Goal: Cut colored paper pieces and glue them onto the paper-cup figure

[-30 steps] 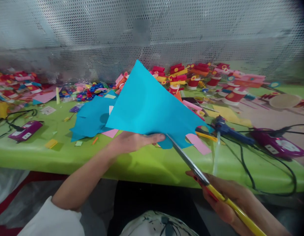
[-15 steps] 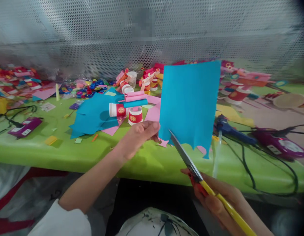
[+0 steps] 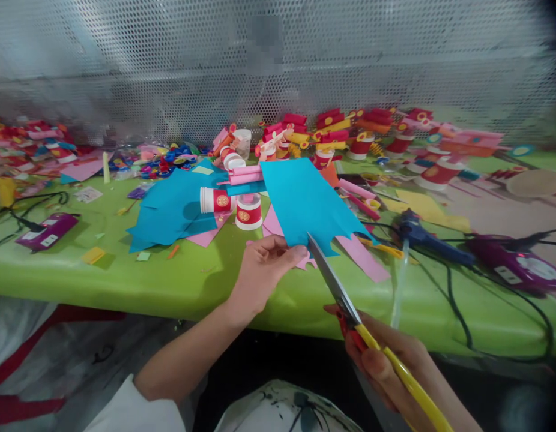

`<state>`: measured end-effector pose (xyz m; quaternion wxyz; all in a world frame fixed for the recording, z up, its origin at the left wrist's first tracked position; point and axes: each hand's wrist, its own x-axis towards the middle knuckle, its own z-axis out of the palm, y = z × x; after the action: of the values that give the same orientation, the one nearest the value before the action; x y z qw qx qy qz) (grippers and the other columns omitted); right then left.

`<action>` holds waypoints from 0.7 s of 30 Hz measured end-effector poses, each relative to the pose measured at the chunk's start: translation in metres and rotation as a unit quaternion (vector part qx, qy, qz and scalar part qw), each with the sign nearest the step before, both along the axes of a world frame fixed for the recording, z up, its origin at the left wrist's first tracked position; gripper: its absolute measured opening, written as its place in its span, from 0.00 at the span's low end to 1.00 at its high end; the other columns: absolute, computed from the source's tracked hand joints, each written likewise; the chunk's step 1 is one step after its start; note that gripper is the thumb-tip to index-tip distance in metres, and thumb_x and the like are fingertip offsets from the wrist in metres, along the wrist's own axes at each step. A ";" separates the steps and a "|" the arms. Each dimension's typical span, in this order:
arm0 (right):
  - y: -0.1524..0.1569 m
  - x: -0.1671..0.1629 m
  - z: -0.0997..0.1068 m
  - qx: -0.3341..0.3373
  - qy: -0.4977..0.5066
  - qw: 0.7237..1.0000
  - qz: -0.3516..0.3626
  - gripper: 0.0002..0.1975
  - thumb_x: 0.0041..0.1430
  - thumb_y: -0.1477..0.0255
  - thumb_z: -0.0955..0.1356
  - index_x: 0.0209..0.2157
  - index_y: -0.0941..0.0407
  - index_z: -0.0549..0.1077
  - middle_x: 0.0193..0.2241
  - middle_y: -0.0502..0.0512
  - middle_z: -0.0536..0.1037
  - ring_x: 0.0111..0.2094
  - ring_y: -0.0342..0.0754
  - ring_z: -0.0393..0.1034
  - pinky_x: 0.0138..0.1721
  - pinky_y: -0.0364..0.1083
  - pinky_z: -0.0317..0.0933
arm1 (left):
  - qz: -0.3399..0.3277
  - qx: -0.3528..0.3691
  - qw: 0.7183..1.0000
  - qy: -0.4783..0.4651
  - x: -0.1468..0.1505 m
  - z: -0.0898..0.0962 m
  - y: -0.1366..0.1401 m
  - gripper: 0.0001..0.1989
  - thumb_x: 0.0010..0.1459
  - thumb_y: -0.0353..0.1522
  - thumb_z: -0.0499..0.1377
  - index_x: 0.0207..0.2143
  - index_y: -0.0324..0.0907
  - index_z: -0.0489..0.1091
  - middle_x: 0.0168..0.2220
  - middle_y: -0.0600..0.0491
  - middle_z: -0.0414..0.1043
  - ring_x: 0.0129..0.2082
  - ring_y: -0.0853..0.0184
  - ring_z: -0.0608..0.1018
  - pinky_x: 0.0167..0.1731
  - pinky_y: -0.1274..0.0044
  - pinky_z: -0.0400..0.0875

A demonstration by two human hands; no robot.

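Perforated metal screen [image 3: 170,66] behind a green table [image 3: 179,282] strewn with craft scraps. Blue paper sheet [image 3: 305,204], long axis running from near edge up-left toward the far side, jagged cut edge nearest the person, lying low over the table. Left hand [image 3: 266,270], grip closed on the sheet's near corner. Scissors [image 3: 336,288], blades pointing up-left, tip touching the sheet; right hand [image 3: 386,366] closed around the yellow handles. Red paper cups [image 3: 248,211] just left; blue glue gun [image 3: 422,237] right
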<state>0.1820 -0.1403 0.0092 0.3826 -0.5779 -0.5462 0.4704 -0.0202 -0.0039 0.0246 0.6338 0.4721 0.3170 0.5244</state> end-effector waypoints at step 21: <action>-0.006 -0.003 0.007 -0.026 0.024 0.999 -0.011 0.47 0.53 0.31 0.70 0.55 0.57 0.81 0.23 0.47 0.68 0.20 0.41 0.51 0.16 0.42 0.41 | -0.167 0.049 0.983 0.054 -0.019 0.009 0.029 0.12 0.50 0.36 0.75 0.27 0.40 0.78 0.28 0.53 0.79 0.31 0.68 0.78 0.38 0.74 0.73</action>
<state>0.1790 -0.1461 0.0157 0.3855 -0.5826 -0.5175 0.4941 -0.0395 0.0247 0.0340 0.6709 0.5762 0.2410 0.3997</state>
